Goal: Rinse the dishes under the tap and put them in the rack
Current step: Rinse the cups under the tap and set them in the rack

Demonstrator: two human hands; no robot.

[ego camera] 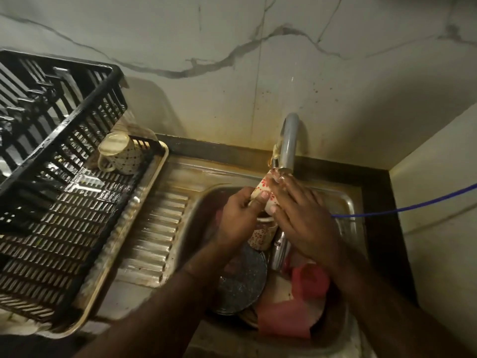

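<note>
Directly under the spout of the grey tap [288,143], a cream cup with red flowers [265,187] was held above the steel sink [346,200]. The left hand [240,215] gripped it from the near side, fingers curled round its base and thumb laid along its wall. The right hand [302,218] lay against the cup's other side with fingers nearly straight, fingertips up by the spout. Below the hands, the basin held a second flowered cup [259,237], a dark speckled plate [240,282], a steel vessel [280,250] and pink plastic pieces [296,303]. To the left, the black slatted rack [64,177] stood on a tray [154,187] beside the ribbed drainboard [154,233]; one dotted mug [120,153] lay on its side in the rack's far corner. A blue cord [413,206] ran in from the right wall.
</note>
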